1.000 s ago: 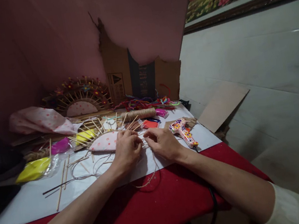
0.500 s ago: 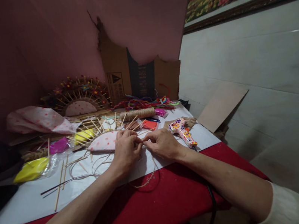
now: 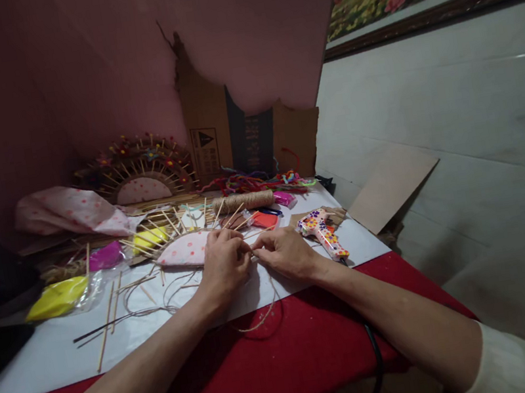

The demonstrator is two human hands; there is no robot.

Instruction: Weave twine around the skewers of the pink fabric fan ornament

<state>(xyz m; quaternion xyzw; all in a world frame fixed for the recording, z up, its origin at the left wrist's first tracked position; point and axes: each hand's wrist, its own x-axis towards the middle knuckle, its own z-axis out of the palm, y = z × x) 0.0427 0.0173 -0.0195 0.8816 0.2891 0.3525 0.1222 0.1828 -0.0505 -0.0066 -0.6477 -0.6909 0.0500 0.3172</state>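
Observation:
A half-round piece covered in pink dotted fabric (image 3: 183,250) lies on the white sheet, thin wooden sticks fanning out from its curved edge. Over its right end is my left hand (image 3: 226,263), closed, thumb and fingers pinched together. My right hand (image 3: 285,254) meets it fingertip to fingertip, pinching a thin jute twine (image 3: 274,291) whose loose end hangs down and curls over the red cloth. What exactly lies between the fingertips is mostly hidden. Right of my right hand rests a flower-patterned glue gun (image 3: 323,233).
Behind my hands lie a roll of twine (image 3: 243,202) and colourful pipe cleaners (image 3: 260,183). A decorated half-round fan (image 3: 141,169) leans at the back beside torn cardboard (image 3: 208,119). Loose sticks (image 3: 101,341), dark cord and a yellow clay packet (image 3: 57,298) are at left.
Both hands stay together at the end of the half-round piece, with only slight finger movement. The view has shifted a little.

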